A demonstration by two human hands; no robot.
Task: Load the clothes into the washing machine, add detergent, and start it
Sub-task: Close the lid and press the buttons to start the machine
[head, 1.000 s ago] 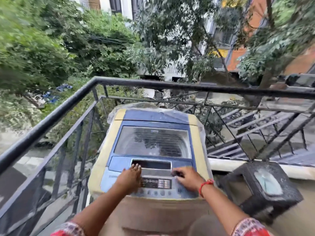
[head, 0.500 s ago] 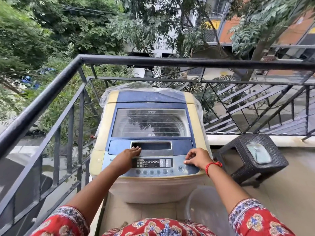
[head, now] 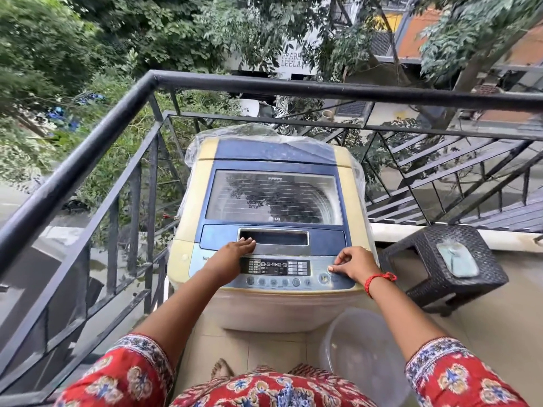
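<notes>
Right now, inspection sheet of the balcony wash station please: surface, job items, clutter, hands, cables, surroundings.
Surface: tiled balcony floor, bare where visible.
Job's things: washing machine, lid closed; clothes and detergent not seen.
Clutter: clear plastic tub on the floor by the machine; dark woven stool with a pale object on top.
Hands: left hand flat at the lid handle recess; right hand, fingers on the control panel.
Cables: nothing seen.
Surroundings: black railing, trees, buildings beyond.
</notes>
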